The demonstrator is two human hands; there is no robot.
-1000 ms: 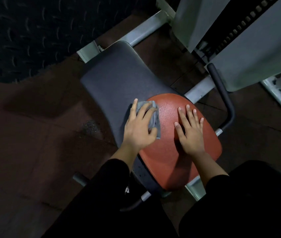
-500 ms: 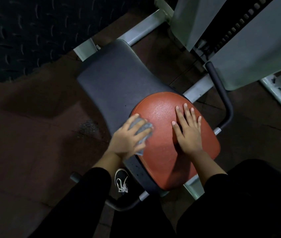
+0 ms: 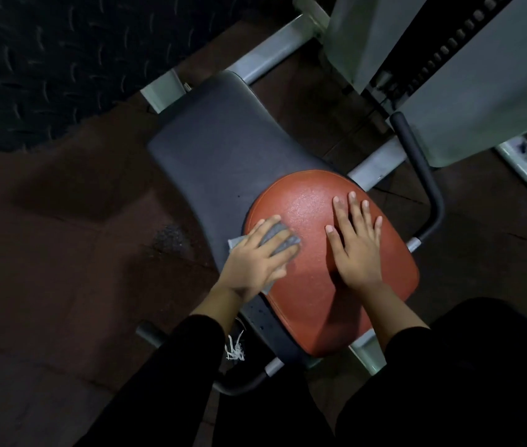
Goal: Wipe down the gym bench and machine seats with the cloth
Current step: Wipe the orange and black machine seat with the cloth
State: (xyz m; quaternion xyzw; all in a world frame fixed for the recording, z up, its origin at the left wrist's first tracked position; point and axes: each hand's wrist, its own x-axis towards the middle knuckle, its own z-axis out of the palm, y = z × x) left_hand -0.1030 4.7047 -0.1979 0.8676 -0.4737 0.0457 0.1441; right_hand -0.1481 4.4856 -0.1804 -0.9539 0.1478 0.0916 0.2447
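Item: grey cloth (image 3: 279, 241), centre-left of frame, pressed onto the left edge of the red seat pad (image 3: 317, 285) by the left hand (image 3: 257, 258), fingers spread flat over it, not curled. Right hand (image 3: 357, 245) is laid flat, open, on the pad. The cloth is judged soft, light, easily bunched; best held under the palm. Open pad is left toward the lower frame; the grey backrest (image 3: 223, 150) adjoins above.
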